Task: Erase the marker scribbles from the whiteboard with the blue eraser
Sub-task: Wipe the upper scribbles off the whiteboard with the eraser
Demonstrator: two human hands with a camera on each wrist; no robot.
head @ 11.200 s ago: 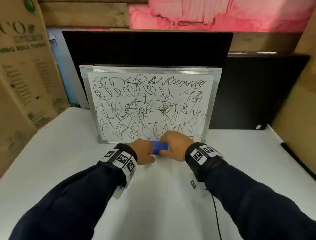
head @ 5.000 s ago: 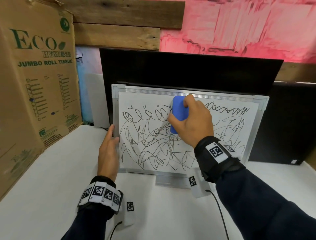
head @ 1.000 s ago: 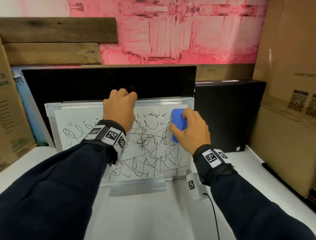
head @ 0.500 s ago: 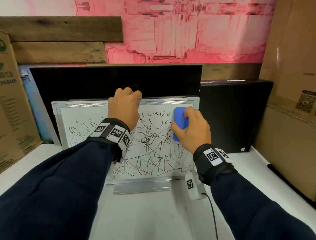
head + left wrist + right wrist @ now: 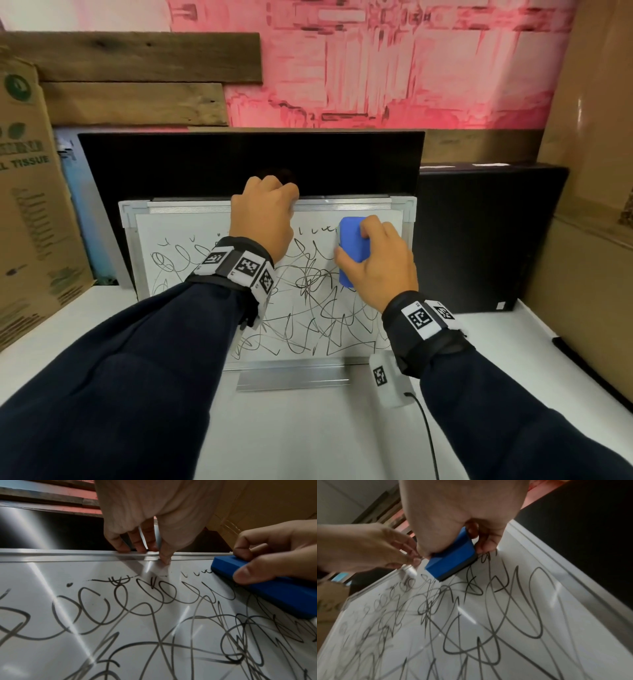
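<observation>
The whiteboard (image 5: 191, 240) (image 5: 51, 635) (image 5: 530, 635) leans upright on the white table, covered in black marker scribbles (image 5: 308, 308) except a wiped strip along the top. My left hand (image 5: 263, 212) (image 5: 150, 534) grips the board's top frame near the middle, fingers curled over the edge. My right hand (image 5: 376, 267) (image 5: 462, 513) holds the blue eraser (image 5: 352, 250) (image 5: 274, 588) (image 5: 452, 559) upright and presses it flat against the board's upper right part.
A black panel (image 5: 239, 164) stands behind the board, another black panel (image 5: 486, 236) at the right. Cardboard boxes flank the table at left (image 5: 30, 205) and right (image 5: 582, 240). An aluminium ledge (image 5: 291, 378) runs along the board's foot. A cable (image 5: 428, 431) trails below my right wrist.
The right hand with the eraser has stayed at the board's upper right, shifting only slightly. My left hand keeps its grip on the top frame. The top row of scribbles has been wiped.
</observation>
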